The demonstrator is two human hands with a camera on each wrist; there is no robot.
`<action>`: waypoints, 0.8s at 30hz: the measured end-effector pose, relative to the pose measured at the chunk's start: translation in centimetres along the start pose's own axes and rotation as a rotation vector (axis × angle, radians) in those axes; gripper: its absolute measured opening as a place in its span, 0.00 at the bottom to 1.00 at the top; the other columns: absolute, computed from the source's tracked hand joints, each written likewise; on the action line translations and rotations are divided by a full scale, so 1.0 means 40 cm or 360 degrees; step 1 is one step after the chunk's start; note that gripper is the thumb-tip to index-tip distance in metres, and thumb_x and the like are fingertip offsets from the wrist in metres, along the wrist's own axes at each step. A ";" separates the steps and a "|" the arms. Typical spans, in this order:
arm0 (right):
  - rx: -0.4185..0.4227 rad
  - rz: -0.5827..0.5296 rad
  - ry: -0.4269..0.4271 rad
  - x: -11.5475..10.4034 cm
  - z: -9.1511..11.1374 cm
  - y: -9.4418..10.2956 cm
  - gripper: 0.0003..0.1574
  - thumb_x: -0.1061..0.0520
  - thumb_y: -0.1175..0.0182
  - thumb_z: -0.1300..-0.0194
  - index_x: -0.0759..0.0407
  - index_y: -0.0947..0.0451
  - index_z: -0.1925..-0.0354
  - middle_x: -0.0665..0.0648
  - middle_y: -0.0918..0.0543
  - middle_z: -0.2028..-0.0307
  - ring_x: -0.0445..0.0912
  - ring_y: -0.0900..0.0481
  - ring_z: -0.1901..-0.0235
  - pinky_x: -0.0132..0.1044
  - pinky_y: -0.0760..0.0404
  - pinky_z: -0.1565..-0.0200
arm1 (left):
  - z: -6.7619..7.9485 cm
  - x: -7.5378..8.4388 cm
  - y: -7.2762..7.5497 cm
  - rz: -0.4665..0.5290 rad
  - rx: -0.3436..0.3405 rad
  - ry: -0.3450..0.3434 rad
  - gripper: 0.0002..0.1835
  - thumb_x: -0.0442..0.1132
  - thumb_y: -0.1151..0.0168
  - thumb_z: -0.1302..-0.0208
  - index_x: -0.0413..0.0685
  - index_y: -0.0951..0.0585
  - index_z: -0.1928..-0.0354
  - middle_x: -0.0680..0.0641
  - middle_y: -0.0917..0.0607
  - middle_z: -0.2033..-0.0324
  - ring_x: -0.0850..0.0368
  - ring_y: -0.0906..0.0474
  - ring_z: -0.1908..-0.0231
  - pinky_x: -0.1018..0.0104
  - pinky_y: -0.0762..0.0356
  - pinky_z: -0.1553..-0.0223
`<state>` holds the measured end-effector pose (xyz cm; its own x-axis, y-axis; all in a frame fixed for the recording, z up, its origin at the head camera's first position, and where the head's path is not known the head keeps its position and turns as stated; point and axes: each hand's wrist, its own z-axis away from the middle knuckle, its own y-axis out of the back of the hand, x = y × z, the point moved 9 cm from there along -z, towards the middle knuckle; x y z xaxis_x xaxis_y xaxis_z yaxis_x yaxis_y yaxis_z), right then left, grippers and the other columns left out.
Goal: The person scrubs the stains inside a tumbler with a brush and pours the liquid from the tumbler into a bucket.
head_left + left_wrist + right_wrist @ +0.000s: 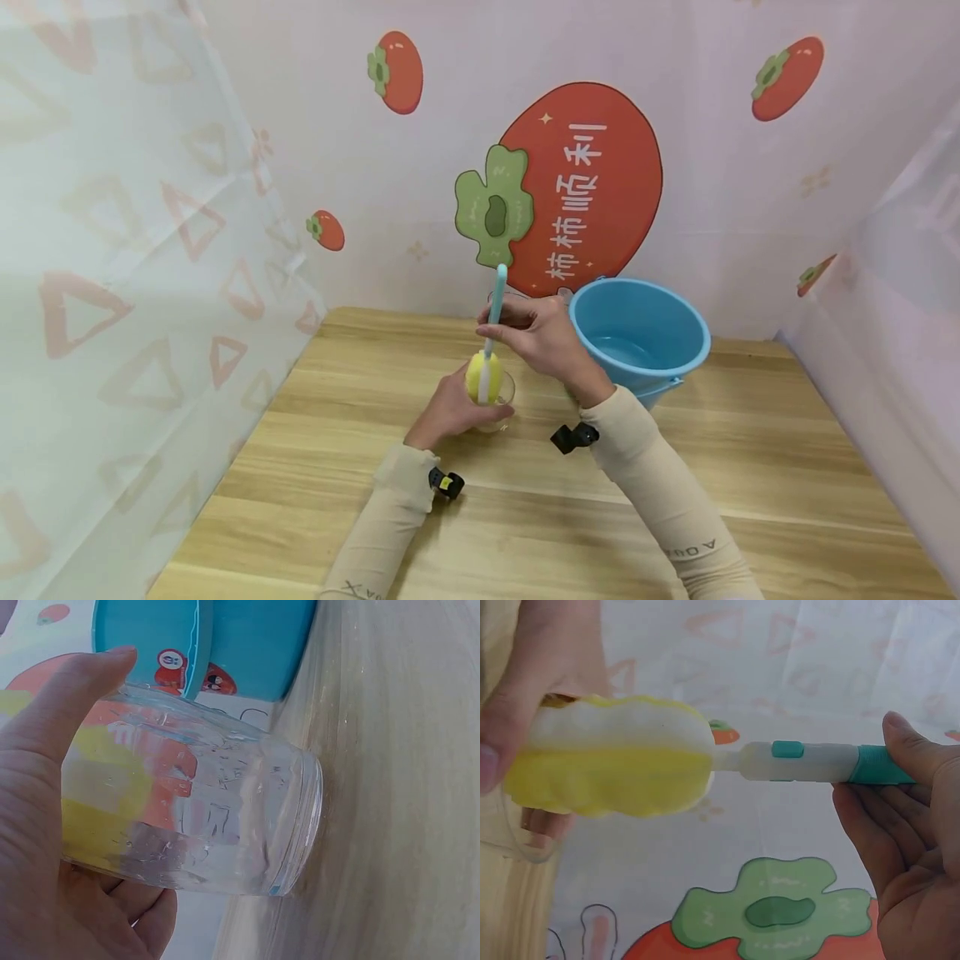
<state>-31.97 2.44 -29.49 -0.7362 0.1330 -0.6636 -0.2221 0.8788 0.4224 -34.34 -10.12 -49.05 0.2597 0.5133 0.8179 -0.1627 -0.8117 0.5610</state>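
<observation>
Leftmost, a pale hanging sheet (pixel 150 208) with faint triangle prints, alongside the wooden tabletop (pixel 525 533). Next, a beige left sleeve (pixel 393 492), lettered, with a black wrist camera (pixel 448 483) at the cuff. Beyond the cuff, the left hand (pixel 450 407), thumb and fingers curled round a clear glass (pixel 217 810). Noted on the glass: droplets on the wall, base close to the tabletop; contact with the wood impossible to tell.

At the mouth of the glass, a brush (pixel 483 379) with a yellow-and-white sponge head; depth of insertion, if any, impossible to tell. Above the sponge, a whitish shank and a teal handle (pixel 497 292), nearly upright. Farther right and higher, the right hand (pixel 543 333), pinching that handle between thumb and fingers. Behind both hands, a large printed red persimmon (pixel 622 183) with white characters, on the back sheet (pixel 435 167).

Just beside the right hand, a blue bucket (pixel 622 308) standing on the tabletop near the back sheet. Partly in front of the bucket, a beige right sleeve (pixel 652 475). Rightmost, another pale sheet (pixel 900 208).
</observation>
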 end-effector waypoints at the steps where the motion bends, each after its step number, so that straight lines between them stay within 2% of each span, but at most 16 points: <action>1: 0.0006 -0.0006 0.0002 -0.004 -0.003 0.005 0.09 0.63 0.26 0.36 0.65 0.12 0.57 0.58 0.08 0.63 0.47 0.06 0.61 0.37 0.10 0.56 | -0.001 0.000 0.000 -0.0004 -0.0005 0.0008 0.33 0.63 0.17 0.51 0.62 0.23 0.48 0.52 0.16 0.64 0.55 0.20 0.64 0.58 0.21 0.62; 7: -0.0018 -0.0029 -0.0060 0.022 0.007 -0.015 0.07 0.62 0.27 0.34 0.62 0.12 0.57 0.57 0.08 0.64 0.49 0.07 0.62 0.38 0.10 0.55 | 0.001 0.000 0.003 -0.0012 -0.0009 0.0014 0.34 0.64 0.17 0.51 0.60 0.22 0.47 0.52 0.16 0.64 0.55 0.20 0.63 0.59 0.21 0.62; 12: -0.0051 0.0029 -0.0144 0.064 0.029 -0.052 0.06 0.58 0.26 0.34 0.59 0.10 0.59 0.56 0.07 0.64 0.49 0.06 0.62 0.37 0.10 0.57 | 0.008 -0.003 0.007 0.0011 -0.0013 0.0021 0.41 0.64 0.18 0.49 0.62 0.24 0.36 0.52 0.15 0.65 0.56 0.19 0.66 0.59 0.20 0.65; 15: -0.0071 0.0065 -0.0165 0.071 0.035 -0.060 0.07 0.57 0.26 0.33 0.59 0.10 0.59 0.55 0.07 0.64 0.47 0.06 0.62 0.38 0.10 0.57 | 0.011 -0.005 0.008 0.0019 -0.0021 0.0027 0.43 0.64 0.19 0.48 0.63 0.25 0.32 0.52 0.14 0.64 0.56 0.19 0.65 0.60 0.19 0.65; 20: -0.0054 0.0020 -0.0138 0.029 0.014 -0.023 0.07 0.60 0.26 0.34 0.61 0.10 0.58 0.57 0.07 0.64 0.46 0.06 0.62 0.39 0.10 0.55 | 0.008 -0.005 0.005 0.0020 -0.0025 0.0026 0.38 0.64 0.18 0.49 0.62 0.23 0.39 0.52 0.15 0.63 0.56 0.19 0.64 0.60 0.19 0.64; 24: -0.0002 0.0073 -0.0113 -0.015 -0.010 0.021 0.07 0.60 0.25 0.35 0.59 0.10 0.58 0.56 0.08 0.65 0.45 0.07 0.63 0.38 0.10 0.55 | 0.002 0.006 0.002 0.0013 -0.0013 -0.0025 0.37 0.63 0.17 0.49 0.61 0.23 0.42 0.53 0.14 0.60 0.56 0.18 0.60 0.58 0.19 0.59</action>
<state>-31.96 2.90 -28.48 -0.6986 0.2049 -0.6856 -0.1904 0.8703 0.4541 -34.21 -10.10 -48.80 0.2731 0.5020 0.8206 -0.1725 -0.8136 0.5552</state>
